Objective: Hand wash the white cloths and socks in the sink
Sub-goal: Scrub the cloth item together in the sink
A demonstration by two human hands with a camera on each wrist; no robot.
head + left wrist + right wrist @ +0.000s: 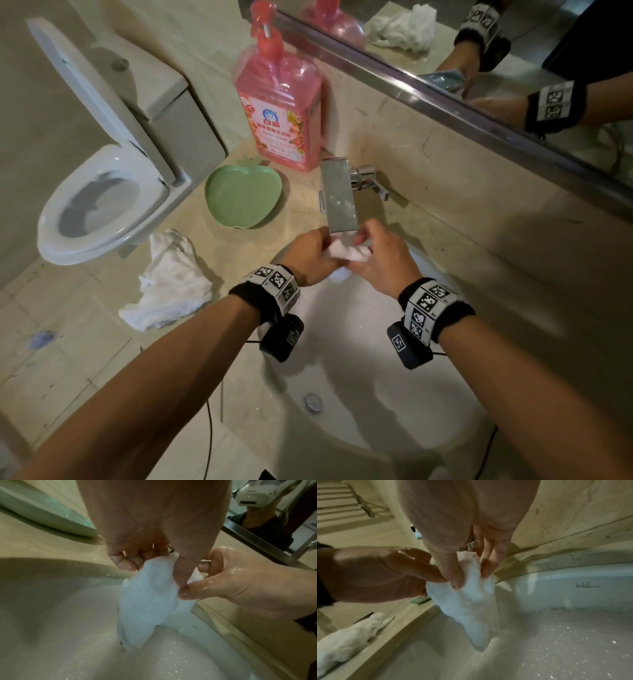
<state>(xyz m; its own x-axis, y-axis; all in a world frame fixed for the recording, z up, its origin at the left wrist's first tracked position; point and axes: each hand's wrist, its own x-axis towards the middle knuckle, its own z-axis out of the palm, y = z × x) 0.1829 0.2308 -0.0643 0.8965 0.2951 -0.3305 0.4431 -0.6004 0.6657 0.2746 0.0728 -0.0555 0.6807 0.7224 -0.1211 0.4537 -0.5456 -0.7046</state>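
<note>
Both hands meet just under the faucet point(339, 195) spout, above the sink point(373, 394); the left hand point(310, 255) pinches the top of a white sock point(150, 601) between thumb and curled fingers; the right hand point(383, 260) pinches the same bunched top from the other side; the sock hangs limp into the wet basin; 1 white cloth point(171, 281) lies crumpled on the counter left of the sink, near a green dish point(243, 195) and a pink soap bottle point(279, 109).

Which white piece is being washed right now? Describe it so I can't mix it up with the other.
Start at the sink and look under the faucet. There the left hand and right hand pinch a small white sock. The other white cloth lies untouched on the counter, left of the sink.
</note>
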